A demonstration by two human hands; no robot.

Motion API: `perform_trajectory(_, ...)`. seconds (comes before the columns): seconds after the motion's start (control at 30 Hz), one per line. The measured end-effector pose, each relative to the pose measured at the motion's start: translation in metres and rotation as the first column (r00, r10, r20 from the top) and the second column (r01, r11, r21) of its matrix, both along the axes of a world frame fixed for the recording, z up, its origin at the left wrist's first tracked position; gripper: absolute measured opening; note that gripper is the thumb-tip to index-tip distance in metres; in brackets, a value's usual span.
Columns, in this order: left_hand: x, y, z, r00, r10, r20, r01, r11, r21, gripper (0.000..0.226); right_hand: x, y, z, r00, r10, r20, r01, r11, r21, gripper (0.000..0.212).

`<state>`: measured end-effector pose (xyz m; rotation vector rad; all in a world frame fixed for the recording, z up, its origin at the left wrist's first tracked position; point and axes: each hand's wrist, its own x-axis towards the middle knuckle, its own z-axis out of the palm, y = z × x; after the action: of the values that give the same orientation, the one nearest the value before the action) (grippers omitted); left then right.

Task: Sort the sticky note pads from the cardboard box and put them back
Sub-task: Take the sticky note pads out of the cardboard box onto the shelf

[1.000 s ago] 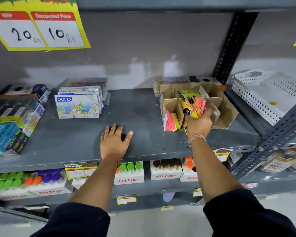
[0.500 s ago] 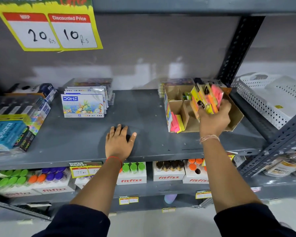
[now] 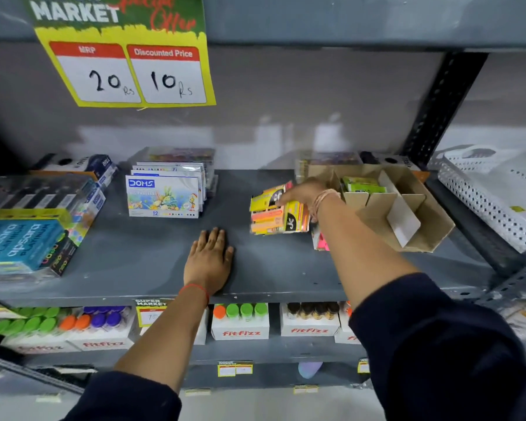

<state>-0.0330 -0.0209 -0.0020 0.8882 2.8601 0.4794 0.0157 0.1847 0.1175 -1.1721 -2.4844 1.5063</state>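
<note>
A grey metal shelf (image 3: 152, 256) fills the view, with a second shelf below it. A yellow and green sign (image 3: 125, 53) hangs from above, reading "SUPER MARKET", "Special Offer", "MRP 20 Rs" and "Discounted Price 10 Rs".

At the right of the shelf stands an open cardboard box (image 3: 413, 208) with card dividers; green packs sit in its back compartment and a pink pad (image 3: 322, 240) shows at its front left corner, partly hidden by the forearm. Just left of the box, the right hand (image 3: 301, 194) grips a bundle of sticky note pads (image 3: 278, 212), yellow, orange and pink, low over the shelf; whether the bundle touches the shelf cannot be told. How many pads it holds cannot be counted.

The left hand (image 3: 208, 262) lies flat and empty on the shelf near its front edge, fingers together, nearer than the bundle and to its left, apart from it.

A row of crayon boxes (image 3: 164, 196) marked "DOMS" and "12" stands left of centre. At far left lie packs (image 3: 19, 241) printed "apsara PLATINUM". Below, white trays (image 3: 240, 328) labelled "fitfizz" hold capped bottles.
</note>
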Motion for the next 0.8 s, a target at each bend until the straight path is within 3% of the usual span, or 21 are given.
perform_trajectory(0.03,0.000,0.000,-0.001,1.000,-0.001,-0.006,0.001,1.000,0.004,0.052,-0.004,-0.001,0.000,0.999,0.018,0.039,-0.016,0.999,-0.039,0.028)
perform_trajectory(0.1,0.000,0.000,-0.002,1.000,0.000,-0.017,0.000,1.000,0.010,0.052,-0.012,-0.003,0.005,0.990,0.079,0.118,-0.075,0.997,-0.036,0.018)
perform_trajectory(0.23,-0.002,-0.001,-0.003,1.000,-0.004,-0.022,0.004,1.000,0.014,0.052,-0.023,-0.005,0.011,0.939,0.204,0.278,-0.259,0.949,0.179,0.047)
perform_trajectory(0.33,-0.002,-0.001,-0.003,1.000,-0.004,-0.029,0.004,1.000,0.010,0.053,-0.024,-0.010,0.005,0.914,0.198,0.354,-0.351,0.825,0.442,0.047)
perform_trajectory(0.4,-0.002,0.000,-0.004,0.999,-0.002,-0.034,0.002,1.000,0.008,0.052,-0.027,-0.007,-0.004,0.899,0.190,0.395,-0.391,0.753,0.529,0.040)
perform_trajectory(0.5,-0.002,0.000,-0.004,0.999,-0.001,-0.038,0.001,1.000,0.002,0.052,-0.027,-0.007,-0.009,0.912,0.162,0.376,-0.370,0.720,0.588,0.033)
perform_trajectory(0.6,-0.002,0.000,-0.004,0.999,0.000,-0.035,0.000,1.000,0.000,0.052,-0.024,-0.010,-0.014,0.903,0.168,0.396,-0.416,0.569,0.709,0.029)
perform_trajectory(0.7,-0.002,0.000,-0.003,1.000,-0.002,-0.030,0.002,1.000,-0.004,0.052,-0.020,-0.006,-0.021,0.883,0.235,0.408,-0.470,0.453,0.758,0.037)
perform_trajectory(0.8,-0.003,-0.002,-0.001,1.000,-0.019,0.000,0.019,1.000,-0.009,0.052,-0.017,-0.002,-0.019,0.821,0.425,0.382,-0.562,0.483,0.671,0.042)
